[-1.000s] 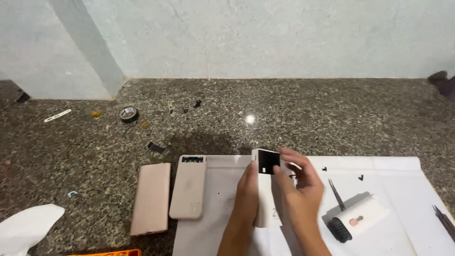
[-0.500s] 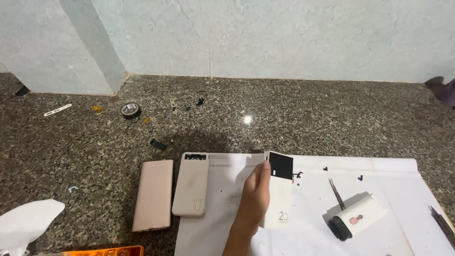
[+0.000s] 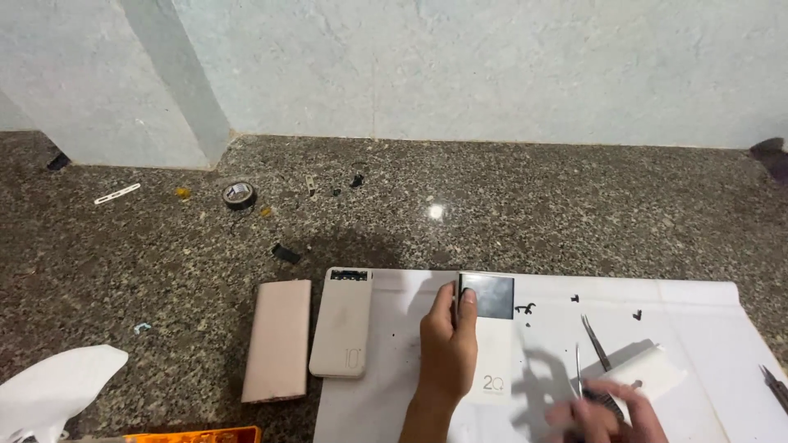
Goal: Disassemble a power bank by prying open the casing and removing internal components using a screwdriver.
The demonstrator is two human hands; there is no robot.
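At the bottom right of the frame the right hand [image 3: 603, 414] is blurred, its fingers curled around slim metal tweezers [image 3: 577, 373], whose points reach upward over the white paper sheet [image 3: 706, 328]. A small white rectangular block [image 3: 652, 373] lies just beside that hand.

At lower centre the left hand [image 3: 447, 353] lies flat on a white slab-shaped power bank with a glossy black end panel [image 3: 492, 328], fingers closed along its left edge and the thumb tip touching the dark panel. The hand pins it to the paper rather than lifting it.

The slab looks rigid and fairly heavy for its size, with smooth plastic faces that could slide on paper. The long side edges seem the safest place to hold it, and the shiny panel is probably the most delicate part.

To the left, a beige power bank with a dark port strip [image 3: 343, 324] straddles the sheet's edge, and a pinkish flat rectangular shell [image 3: 277, 340] rests just beside it on the speckled granite floor [image 3: 574, 205]. A crumpled white tissue [image 3: 49, 385] sits at lower left.

Farther up, a small black tape roll [image 3: 239, 195] and scattered bits lie near the pale wall [image 3: 460, 66].
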